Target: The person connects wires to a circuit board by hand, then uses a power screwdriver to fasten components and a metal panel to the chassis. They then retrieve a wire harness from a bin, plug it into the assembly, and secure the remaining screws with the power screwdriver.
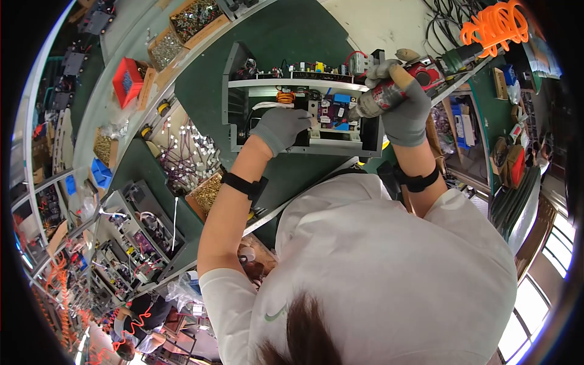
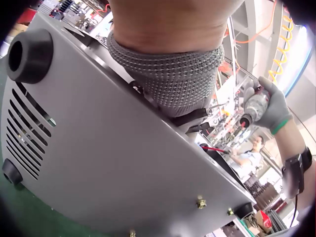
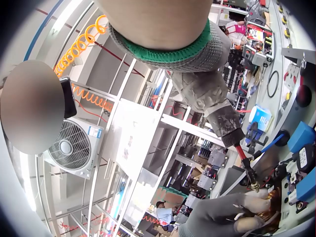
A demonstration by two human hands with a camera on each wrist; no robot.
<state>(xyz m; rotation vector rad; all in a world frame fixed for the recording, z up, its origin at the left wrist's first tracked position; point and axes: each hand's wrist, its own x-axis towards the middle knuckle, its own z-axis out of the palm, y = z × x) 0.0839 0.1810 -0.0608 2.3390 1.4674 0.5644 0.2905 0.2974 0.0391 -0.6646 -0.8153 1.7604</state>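
A grey metal chassis (image 1: 340,151) lies before the person, a circuit board with blue blocks (image 1: 342,98) and a copper coil (image 1: 285,97) inside it. The right hand (image 1: 409,115), gloved in grey, grips a red and dark power screwdriver (image 1: 380,99). In the right wrist view its long bit (image 3: 246,165) points down into the chassis, with a small brass-coloured screw (image 3: 255,186) at the tip. Reaching over the near wall, the gloved left hand (image 1: 281,129) has bent fingers close to the coil and bit tip; I cannot tell whether they pinch anything.
An orange coiled hose (image 1: 496,27) runs behind the screwdriver. Wire harnesses (image 1: 185,149) spread left of the chassis. A red bin (image 1: 128,82) and boxes of small hardware (image 1: 193,21) stand farther left. More chassis (image 1: 146,216) sit at lower left.
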